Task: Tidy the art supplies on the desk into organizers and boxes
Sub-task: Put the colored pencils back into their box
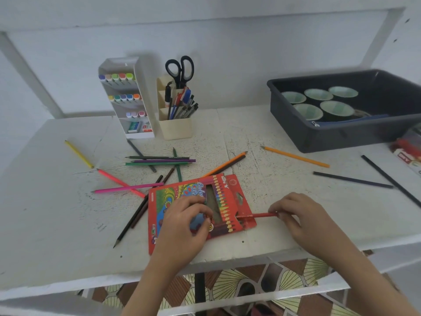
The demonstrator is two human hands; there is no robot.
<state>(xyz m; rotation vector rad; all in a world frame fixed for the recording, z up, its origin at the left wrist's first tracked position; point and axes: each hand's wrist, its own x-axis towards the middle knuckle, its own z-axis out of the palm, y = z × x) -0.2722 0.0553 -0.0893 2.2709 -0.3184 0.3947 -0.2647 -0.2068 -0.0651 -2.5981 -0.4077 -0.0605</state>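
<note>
A red colour-pencil box (173, 197) lies flat near the desk's front edge, its flap open to the right. My left hand (184, 226) lies on the box with curled fingers holding it down. My right hand (298, 215) pinches the end of a red pencil (257, 215) whose other end sits in the box's open mouth. Several loose colour pencils lie scattered on the desk: a pink pencil (127, 188), a yellow pencil (78, 153), an orange pencil (296, 157), a green pencil (157, 163) and dark ones (352, 179).
At the back stand a white marker organizer (127, 96) and a cream pen holder (175, 124) with scissors (180, 69). A dark grey bin (341, 133) with cups sits back right. Another pencil pack (407, 151) lies at the right edge.
</note>
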